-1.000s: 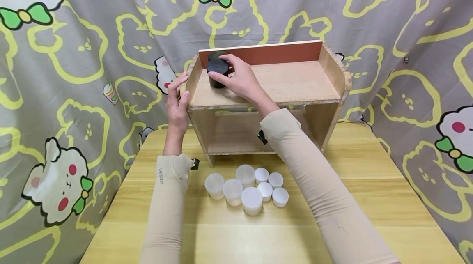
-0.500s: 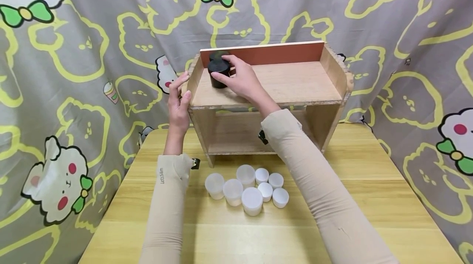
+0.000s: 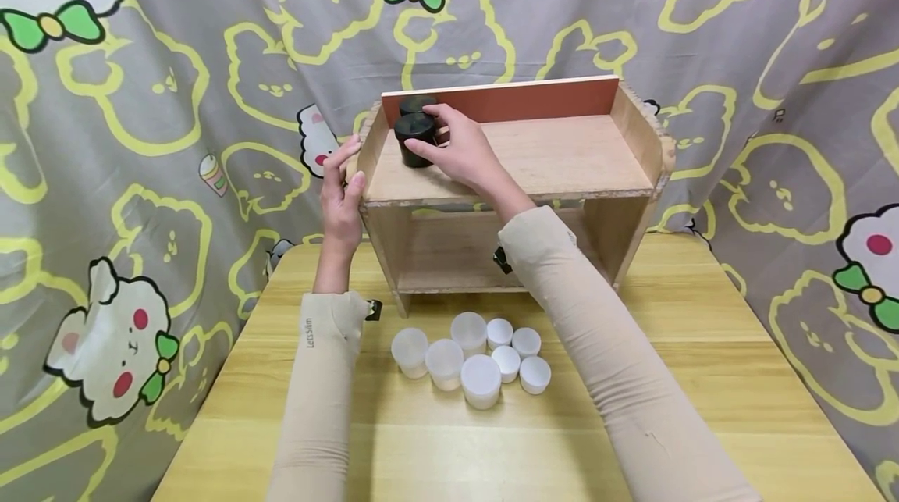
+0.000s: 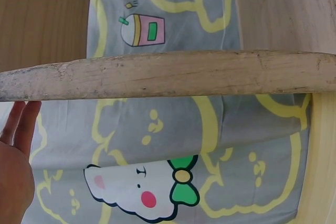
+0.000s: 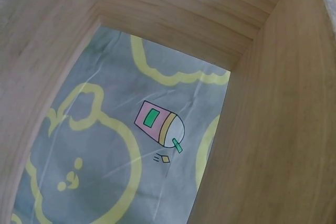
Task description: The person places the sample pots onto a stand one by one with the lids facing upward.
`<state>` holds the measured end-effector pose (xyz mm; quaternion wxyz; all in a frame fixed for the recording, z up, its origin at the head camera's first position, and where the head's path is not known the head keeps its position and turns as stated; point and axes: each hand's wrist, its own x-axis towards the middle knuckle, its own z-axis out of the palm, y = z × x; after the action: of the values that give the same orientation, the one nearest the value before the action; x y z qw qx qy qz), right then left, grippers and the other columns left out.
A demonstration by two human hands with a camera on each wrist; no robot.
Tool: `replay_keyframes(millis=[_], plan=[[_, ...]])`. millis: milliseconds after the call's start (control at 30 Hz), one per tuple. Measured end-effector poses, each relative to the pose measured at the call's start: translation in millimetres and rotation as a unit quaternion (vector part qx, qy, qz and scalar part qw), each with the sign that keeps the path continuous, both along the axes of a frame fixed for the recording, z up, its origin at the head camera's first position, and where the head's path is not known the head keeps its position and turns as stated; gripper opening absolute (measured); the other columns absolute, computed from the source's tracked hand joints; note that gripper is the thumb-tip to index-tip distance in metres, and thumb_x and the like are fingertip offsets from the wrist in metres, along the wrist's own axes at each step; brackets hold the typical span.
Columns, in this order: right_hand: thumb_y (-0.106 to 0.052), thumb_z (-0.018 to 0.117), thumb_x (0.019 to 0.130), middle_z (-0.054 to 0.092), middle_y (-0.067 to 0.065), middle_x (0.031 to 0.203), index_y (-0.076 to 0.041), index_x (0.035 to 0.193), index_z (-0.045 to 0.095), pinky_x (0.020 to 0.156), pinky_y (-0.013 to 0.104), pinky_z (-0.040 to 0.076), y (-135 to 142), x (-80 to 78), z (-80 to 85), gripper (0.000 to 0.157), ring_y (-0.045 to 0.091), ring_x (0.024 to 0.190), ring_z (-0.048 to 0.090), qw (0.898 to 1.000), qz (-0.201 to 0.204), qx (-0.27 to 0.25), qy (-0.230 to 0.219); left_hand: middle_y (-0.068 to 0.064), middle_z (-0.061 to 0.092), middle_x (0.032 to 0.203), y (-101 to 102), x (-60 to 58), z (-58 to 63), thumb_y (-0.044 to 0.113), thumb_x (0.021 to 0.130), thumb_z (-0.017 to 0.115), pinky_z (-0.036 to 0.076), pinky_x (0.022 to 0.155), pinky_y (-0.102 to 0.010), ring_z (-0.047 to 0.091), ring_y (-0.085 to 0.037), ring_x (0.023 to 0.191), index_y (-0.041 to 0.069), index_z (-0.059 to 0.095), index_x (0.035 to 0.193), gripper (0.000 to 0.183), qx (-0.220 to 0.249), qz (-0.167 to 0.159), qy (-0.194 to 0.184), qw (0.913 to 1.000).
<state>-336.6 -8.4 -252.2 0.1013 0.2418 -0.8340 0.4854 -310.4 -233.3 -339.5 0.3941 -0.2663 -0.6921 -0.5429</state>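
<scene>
On the top board of a small wooden shelf (image 3: 534,158), two black round jars stand one behind the other at the left end. My right hand (image 3: 460,147) pinches the front black jar (image 3: 414,135) between thumb and fingers. Partly hidden behind it is the rear black jar (image 3: 419,103), close to the red-brown back strip. My left hand (image 3: 340,201) rests against the outside of the shelf's left side panel, fingertips touching it. In the left wrist view, straight fingers (image 4: 25,127) of that hand meet the panel's edge. The right wrist view shows neither the right hand nor a jar.
In front of the shelf, several white lidded tubs, larger ones (image 3: 481,381) at left and smaller ones (image 3: 535,375) at right, stand grouped on the wooden table (image 3: 449,455). A patterned grey curtain (image 3: 211,96) hangs close behind and at both sides.
The head view has shifted very slightly. Both hands keep their places, the right on the front black jar and the left on the side panel.
</scene>
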Motion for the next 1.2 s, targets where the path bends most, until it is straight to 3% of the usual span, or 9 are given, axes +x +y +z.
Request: replay_keyframes(millis=[567,933,1200], plan=[[-0.037,0.073,0.095,0.062,0.010,0.139,-0.015,0.152,0.049,0.098,0.035,0.052,1.1,1.8,0.0,0.066,0.023,0.118,0.065,1.000,0.001,0.011,-0.013,-0.016,0.052,0.153,-0.4,0.9,0.0,0.018,0.095,0.052,0.040,0.113,-0.035,0.053,-0.027,0.140,0.002,0.052,0.138,0.046,0.011,-0.005,-0.005,0.9999],[-0.035,0.074,0.094,0.062,0.011,0.139,-0.015,0.153,0.048,0.099,0.035,0.052,2.2,2.3,-0.7,0.067,0.024,0.118,0.065,1.000,0.006,0.011,-0.011,-0.010,0.052,0.154,0.2,5.2,1.4,0.022,0.096,0.053,0.040,0.114,-0.035,0.052,-0.024,0.142,0.005,0.053,0.139,0.046,0.006,-0.015,-0.004,0.9999],[-0.033,0.077,0.093,0.060,0.013,0.141,-0.011,0.154,0.046,0.099,0.035,0.053,4.9,3.7,-0.7,0.072,0.025,0.117,0.065,1.000,0.000,0.011,0.018,-0.010,0.050,0.156,0.8,5.9,1.5,0.019,0.097,0.051,0.040,0.113,-0.036,0.053,-0.027,0.140,0.006,0.051,0.140,0.045,0.001,-0.010,-0.015,0.9998]])
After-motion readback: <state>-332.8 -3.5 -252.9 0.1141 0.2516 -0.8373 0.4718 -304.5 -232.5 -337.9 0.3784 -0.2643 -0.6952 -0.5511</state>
